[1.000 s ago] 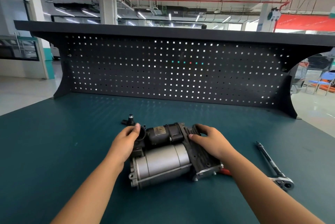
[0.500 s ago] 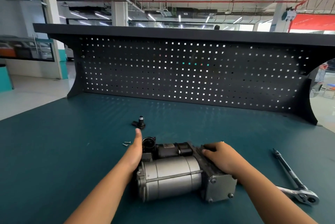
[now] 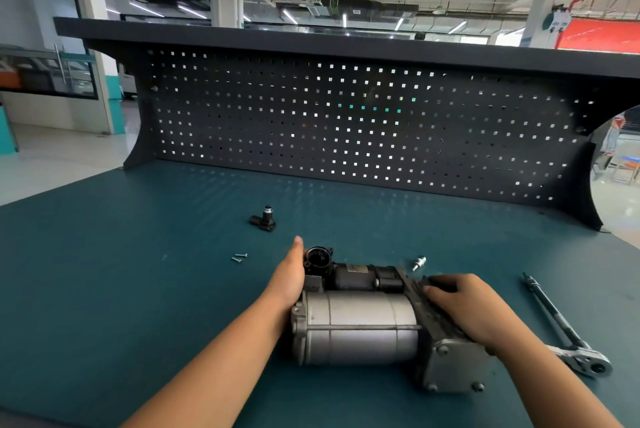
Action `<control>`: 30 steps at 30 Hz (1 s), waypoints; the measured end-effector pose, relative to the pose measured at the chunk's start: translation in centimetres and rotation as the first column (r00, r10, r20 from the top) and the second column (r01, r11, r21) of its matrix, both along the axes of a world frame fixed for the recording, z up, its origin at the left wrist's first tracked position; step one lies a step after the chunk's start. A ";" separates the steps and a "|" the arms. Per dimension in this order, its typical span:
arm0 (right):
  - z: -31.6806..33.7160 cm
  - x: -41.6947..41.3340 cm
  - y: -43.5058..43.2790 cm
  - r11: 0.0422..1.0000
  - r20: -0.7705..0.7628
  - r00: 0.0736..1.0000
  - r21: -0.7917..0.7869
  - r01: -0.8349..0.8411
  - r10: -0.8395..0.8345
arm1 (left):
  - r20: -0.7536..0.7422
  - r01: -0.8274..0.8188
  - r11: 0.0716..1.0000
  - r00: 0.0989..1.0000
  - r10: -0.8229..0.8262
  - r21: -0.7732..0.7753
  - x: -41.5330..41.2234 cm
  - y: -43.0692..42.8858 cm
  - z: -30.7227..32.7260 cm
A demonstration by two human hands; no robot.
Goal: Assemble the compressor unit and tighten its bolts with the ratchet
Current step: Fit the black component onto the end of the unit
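The compressor [image 3: 360, 327] lies on its side on the green bench [image 3: 138, 289], close to the person. Its silver cylinder faces the camera and its round open port is at the far left corner. The left hand [image 3: 289, 275] lies flat against the left end, fingers straight and together, pointing away. The thumb is hidden, so I cannot tell whether it hooks under the casing. The right hand [image 3: 467, 306] rests on the dark ribbed block at the right end, with its fingers curled over the far edge.

The step in hand looks like squaring the unit up on the bench before any parts go on. To do it well, both hands should push evenly so the heavy body slides rather than rolls. It should end up with the open port facing up and within reach.

The black fitting [image 3: 264, 219] stands well behind the left hand, and two screws [image 3: 239, 257] lie near that hand on its left. A small silver plug [image 3: 418, 263] sits just behind the unit. Sliding the unit away from these loose pieces avoids knocking them about.

The ratchet [image 3: 554, 316] lies untouched just right of the right forearm, its head nearest the person. It is best left there until the screws are started by hand.
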State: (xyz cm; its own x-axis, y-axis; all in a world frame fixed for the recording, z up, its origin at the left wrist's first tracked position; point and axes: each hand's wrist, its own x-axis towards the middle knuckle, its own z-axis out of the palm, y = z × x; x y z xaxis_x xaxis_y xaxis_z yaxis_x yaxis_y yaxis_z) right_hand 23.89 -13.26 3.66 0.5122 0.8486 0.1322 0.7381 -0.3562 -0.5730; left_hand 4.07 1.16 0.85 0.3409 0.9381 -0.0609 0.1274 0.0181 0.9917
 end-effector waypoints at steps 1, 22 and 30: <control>0.1 0.1 -0.1 1.000 -0.018 1.000 0.009 -0.002 0.002 | 0.000 -0.008 1.000 1.000 0.008 0.006 0.0 -0.1 -0.3; -0.9 1.1 0.2 0.997 -0.069 0.997 0.077 -0.014 0.020 | -0.537 -0.221 0.885 0.725 0.430 0.410 -2.4 16.1 -1.5; -1.5 1.5 0.3 0.995 -0.067 0.997 0.094 -0.022 0.029 | -0.522 -0.230 0.885 0.737 0.430 0.404 1.3 19.5 -1.4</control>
